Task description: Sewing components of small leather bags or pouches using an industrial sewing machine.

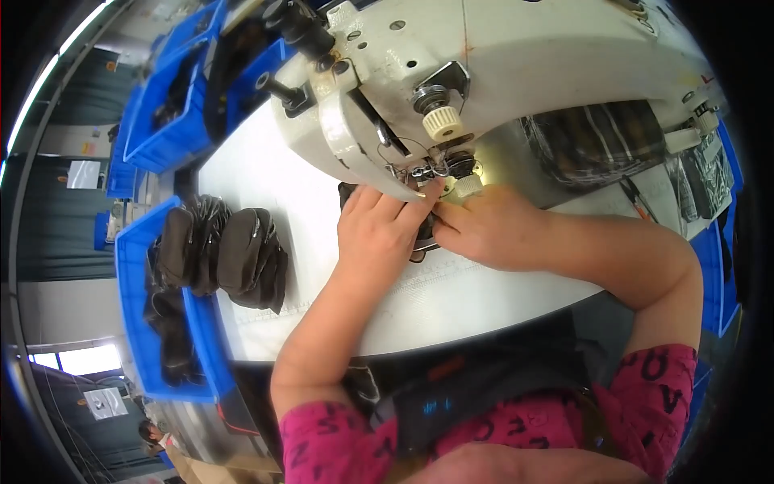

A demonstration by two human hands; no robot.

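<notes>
A white sewing machine (387, 89) stands over the work, with a light shining near its needle area (435, 169). My left hand (377, 230) presses its fingers together on a dark fabric piece (425, 234), just left of the needle. From the right, my right hand (493, 230) grips the same piece with curled fingers, close to the left fingertips. Most of the piece lies hidden beneath both hands and the machine head. A small edge of it shows between them.
Stacked dark pouches (246, 254) lie at the table's left side, partly over a blue bin (205, 347) holding more dark pieces. Other blue bins (173, 113) stand at far left. Plaid fabric (601, 145) lies under the machine arm, near small scissors or snips (638, 200).
</notes>
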